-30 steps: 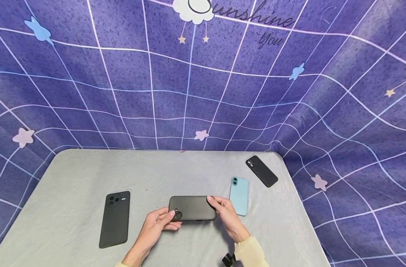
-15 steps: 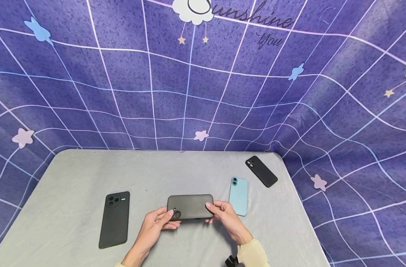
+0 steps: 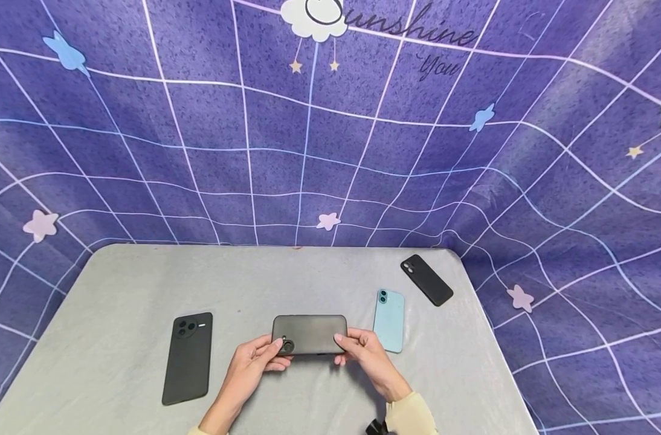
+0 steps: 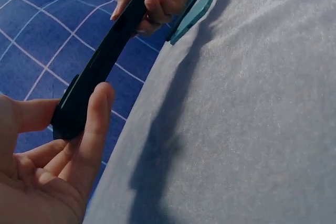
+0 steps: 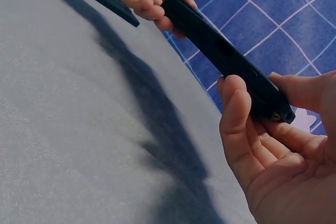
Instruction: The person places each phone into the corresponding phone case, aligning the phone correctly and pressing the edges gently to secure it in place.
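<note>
Here's the dark phone (image 3: 311,334), held sideways above the bench (image 3: 309,278)! My left fingers (image 4: 96,119) pinch its camera end, my right fingers (image 5: 235,111) grip the other. Lifting is done; its cover looks seated, I'd judge, though I can't be sure. Setting down isn't done yet. Over right, the pale blue phone (image 3: 390,323) lies bare-backed, the black case (image 3: 428,281) beyond it, apart; over left rests a black phone (image 3: 188,362).

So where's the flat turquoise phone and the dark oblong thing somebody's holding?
Flat turquoise phone (image 3: 390,320): head view, middle of its back.
Held dark oblong thing (image 3: 311,333): head view, middle of broad face.
</note>
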Available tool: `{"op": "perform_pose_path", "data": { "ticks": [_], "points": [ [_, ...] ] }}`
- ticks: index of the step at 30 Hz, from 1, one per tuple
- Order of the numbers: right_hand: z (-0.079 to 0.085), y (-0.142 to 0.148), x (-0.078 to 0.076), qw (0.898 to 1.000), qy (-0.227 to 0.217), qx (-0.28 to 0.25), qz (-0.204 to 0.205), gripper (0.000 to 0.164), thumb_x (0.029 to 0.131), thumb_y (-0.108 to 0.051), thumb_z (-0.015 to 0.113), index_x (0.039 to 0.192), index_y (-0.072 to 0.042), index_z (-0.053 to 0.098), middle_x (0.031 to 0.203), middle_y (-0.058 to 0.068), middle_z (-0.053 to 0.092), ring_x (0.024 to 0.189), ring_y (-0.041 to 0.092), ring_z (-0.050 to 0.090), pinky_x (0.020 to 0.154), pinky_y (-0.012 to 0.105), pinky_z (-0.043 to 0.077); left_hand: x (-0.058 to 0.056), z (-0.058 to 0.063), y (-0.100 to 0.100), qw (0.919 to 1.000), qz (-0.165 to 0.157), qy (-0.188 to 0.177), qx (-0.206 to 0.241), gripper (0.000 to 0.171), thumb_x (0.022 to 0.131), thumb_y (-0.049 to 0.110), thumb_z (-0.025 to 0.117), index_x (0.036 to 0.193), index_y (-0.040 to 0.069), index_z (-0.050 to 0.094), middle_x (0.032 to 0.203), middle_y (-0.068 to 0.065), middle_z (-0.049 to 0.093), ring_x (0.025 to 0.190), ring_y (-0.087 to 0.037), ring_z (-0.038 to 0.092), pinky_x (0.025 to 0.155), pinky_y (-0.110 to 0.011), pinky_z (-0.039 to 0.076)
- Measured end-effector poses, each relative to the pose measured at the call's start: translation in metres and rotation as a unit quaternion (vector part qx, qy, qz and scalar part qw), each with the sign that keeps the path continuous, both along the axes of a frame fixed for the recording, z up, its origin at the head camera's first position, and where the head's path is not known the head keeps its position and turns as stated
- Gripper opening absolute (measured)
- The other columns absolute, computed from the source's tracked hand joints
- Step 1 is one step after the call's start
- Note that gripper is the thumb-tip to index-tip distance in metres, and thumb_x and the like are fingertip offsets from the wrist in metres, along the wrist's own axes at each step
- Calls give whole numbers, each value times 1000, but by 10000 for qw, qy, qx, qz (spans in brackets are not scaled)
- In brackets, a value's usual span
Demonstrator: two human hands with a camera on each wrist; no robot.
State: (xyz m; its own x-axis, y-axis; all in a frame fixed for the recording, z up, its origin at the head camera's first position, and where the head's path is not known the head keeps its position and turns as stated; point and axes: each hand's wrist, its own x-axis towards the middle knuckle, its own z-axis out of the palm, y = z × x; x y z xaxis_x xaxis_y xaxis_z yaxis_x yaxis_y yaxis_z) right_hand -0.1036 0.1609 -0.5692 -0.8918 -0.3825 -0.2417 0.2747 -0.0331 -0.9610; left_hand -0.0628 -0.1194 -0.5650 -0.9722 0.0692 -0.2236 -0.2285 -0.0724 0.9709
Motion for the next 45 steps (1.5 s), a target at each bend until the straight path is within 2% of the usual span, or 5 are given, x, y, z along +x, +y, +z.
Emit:
{"op": "perform_pose_path", "data": {
  "ticks": [9, 17, 26, 38, 45],
  "points": [
    [1, -1, 0, 10000, 90, -32, -25, 36, 108, -20, 67, 122, 13, 68, 95, 6, 80, 70, 10, 72, 74, 25, 59, -1, 1, 1, 9995, 292, -58, -45, 42, 104, 16, 72, 132, -15, 65, 112, -24, 78, 89, -26, 81, 82, -33, 66],
    [1, -1, 0, 9999, 129, -71, 4, 38, 108, -19, 67, 125, 15, 67, 94, 4, 81, 71, 10, 72, 74, 24, 60, -2, 2, -2, 9999, 93, 9, 66, 46, 106, 12, 69, 136, -21, 58, 117, -30, 75, 91, -30, 81, 84, -34, 66],
    [1, -2, -2, 9999, 99, -45, -46, 40, 107, -19, 68, 128, 15, 66, 100, 12, 80, 71, 11, 73, 79, 27, 61, -4, 2, -3, 9999, -2, 87, 148, 46, 107, 9, 67, 138, -23, 55, 121, -34, 72, 96, -38, 80, 87, -35, 65],
    [2, -3, -2, 9999, -9, -92, -81, 40, 107, -18, 68, 129, 15, 66, 101, 11, 81, 72, 11, 73, 81, 27, 61, -5, 2, -5, 9994, -166, 146, 271, 49, 108, 9, 66, 140, -24, 52, 125, -36, 69, 102, -34, 79, 90, -36, 64],
    [2, -4, -1, 9999, -15, -97, -92, 39, 107, -18, 69, 127, 15, 67, 100, 13, 80, 71, 11, 73, 85, 28, 61, -5, 1, -6, 9987, -249, 236, 385, 47, 108, 7, 65, 140, -25, 51, 127, -38, 68, 105, -22, 78, 91, -39, 64]
  ]
}}
